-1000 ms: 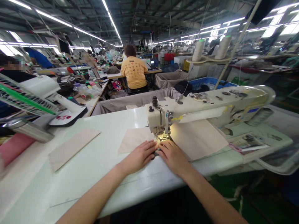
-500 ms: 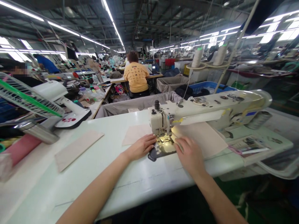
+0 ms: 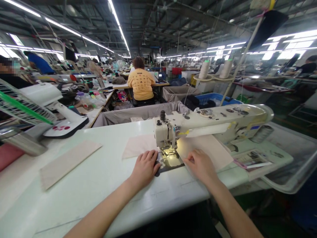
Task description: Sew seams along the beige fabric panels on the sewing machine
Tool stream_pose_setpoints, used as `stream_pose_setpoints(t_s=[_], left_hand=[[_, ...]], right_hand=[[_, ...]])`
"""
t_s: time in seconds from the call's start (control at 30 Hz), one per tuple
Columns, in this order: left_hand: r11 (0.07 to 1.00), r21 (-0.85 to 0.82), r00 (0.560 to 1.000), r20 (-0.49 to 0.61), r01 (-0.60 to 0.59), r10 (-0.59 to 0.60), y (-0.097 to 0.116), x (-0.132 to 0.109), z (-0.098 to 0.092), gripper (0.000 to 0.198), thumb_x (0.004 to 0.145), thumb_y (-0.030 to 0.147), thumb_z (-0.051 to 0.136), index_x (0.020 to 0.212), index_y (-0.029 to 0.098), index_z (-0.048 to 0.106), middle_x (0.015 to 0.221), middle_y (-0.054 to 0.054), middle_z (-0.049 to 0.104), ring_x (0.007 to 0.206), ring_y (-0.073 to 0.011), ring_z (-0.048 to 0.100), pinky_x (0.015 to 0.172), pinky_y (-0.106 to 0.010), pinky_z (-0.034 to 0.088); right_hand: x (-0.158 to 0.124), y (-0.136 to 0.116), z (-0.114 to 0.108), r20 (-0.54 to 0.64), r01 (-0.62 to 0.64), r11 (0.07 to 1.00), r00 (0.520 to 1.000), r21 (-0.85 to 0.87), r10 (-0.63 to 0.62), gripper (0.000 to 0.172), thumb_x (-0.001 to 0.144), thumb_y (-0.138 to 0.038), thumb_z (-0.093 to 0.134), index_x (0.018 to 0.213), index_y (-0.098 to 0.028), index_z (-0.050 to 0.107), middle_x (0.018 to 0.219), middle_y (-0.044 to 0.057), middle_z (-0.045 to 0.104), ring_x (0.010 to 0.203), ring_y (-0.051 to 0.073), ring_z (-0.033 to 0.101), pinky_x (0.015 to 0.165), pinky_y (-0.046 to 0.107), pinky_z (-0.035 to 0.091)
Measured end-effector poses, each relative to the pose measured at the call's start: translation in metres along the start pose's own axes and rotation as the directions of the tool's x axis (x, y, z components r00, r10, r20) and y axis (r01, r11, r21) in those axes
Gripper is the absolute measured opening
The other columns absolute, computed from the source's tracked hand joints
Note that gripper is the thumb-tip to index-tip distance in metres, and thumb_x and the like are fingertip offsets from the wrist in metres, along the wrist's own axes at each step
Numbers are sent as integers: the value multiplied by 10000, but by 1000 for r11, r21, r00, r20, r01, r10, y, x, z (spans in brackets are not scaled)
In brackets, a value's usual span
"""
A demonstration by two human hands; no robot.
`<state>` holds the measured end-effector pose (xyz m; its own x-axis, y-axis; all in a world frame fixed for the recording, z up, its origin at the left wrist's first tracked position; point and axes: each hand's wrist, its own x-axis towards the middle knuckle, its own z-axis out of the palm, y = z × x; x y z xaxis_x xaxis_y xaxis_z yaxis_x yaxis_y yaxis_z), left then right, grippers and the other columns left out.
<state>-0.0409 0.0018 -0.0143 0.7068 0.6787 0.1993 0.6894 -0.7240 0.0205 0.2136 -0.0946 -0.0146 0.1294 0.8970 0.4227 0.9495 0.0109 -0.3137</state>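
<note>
A cream sewing machine (image 3: 210,124) stands on the white table (image 3: 104,178). My left hand (image 3: 145,167) rests with curled fingers on the table just left of the lit needle plate (image 3: 170,160), touching a pale fabric piece (image 3: 137,145). My right hand (image 3: 201,165) lies on the corner of a larger pale fabric stack (image 3: 205,150) to the right of the needle, fingers bent down onto it. Whether either hand pinches the cloth is hidden.
A long beige fabric strip (image 3: 68,162) lies on the table's left. A white desk fan (image 3: 42,105) stands at the far left. Papers (image 3: 250,160) lie under the machine arm. A grey cloth bin (image 3: 141,112) sits behind the table. A person in a yellow shirt (image 3: 141,82) sits beyond.
My right hand moved from in front of the needle out to the right, onto the fabric stack. My left hand stayed beside the needle plate, which is now uncovered.
</note>
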Motion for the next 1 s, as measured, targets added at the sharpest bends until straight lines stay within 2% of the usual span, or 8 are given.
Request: stream_pose_setpoints(t_s=[0.17,0.33,0.5,0.63,0.7,0.77,0.87,1.0], left_hand=[[1000,-5,1000,14,14,-14,-22,30,2,403,985,425,543,1324,210,583,1354,-112,595,1228,-305,538,1022,-451,432],[998,-28,998,-38,53,-54,-34,56,13,348,1009,376,490,1266,174,608,1392,-147,563,1309,-327,485,1085,-505,383],[998,-40,995,-93,37,-41,-13,26,9,292,1005,264,473,1226,150,626,1277,-153,619,1216,-311,547,1061,-507,408],[990,-58,986,-110,-132,125,6,-6,-2,211,985,201,480,956,170,687,959,-95,669,926,-256,619,831,-407,511],[967,-79,961,-158,-243,229,14,-15,-5,217,984,188,473,922,173,680,901,-89,668,865,-245,626,771,-392,520],[937,-95,920,-245,-336,305,23,-19,-8,218,980,157,461,1064,159,663,951,-101,688,894,-240,648,788,-388,539],[895,-93,840,-399,-436,368,39,-21,-14,448,960,79,455,1407,100,457,1265,-167,645,1214,-262,594,978,-399,524],[840,-92,771,-460,-534,440,55,-21,-26,602,970,114,488,1522,74,252,1470,-202,508,1455,-296,367,1165,-494,376]], right_hand=[[3,1,-4,-1,-110,972,994,209,113,270,863,-360,629,649,-228,530,684,14,596,688,195,560,649,312,401],[9,5,-14,173,-378,787,925,487,337,317,722,-486,657,575,-228,546,549,-20,535,549,158,498,544,279,362],[13,3,-23,224,-444,675,893,590,391,347,623,-522,713,553,-211,576,531,-23,531,540,142,474,539,272,356],[17,5,-27,274,-505,601,856,619,438,394,598,-564,739,571,-200,591,520,-29,515,517,130,442,507,266,331],[19,7,-29,249,-509,616,852,601,461,402,617,-579,720,571,-202,587,528,-18,528,525,141,459,507,270,334],[18,5,-34,129,-492,706,855,510,502,383,667,-570,671,571,-213,572,550,-1,554,550,161,489,529,281,343],[9,-12,-46,-18,-445,844,882,299,472,327,753,-518,610,604,-230,564,582,7,590,572,179,527,569,291,351],[-18,-61,-60,283,-315,903,930,292,233,247,804,-393,621,627,-232,558,603,-1,630,582,171,577,578,270,368]])
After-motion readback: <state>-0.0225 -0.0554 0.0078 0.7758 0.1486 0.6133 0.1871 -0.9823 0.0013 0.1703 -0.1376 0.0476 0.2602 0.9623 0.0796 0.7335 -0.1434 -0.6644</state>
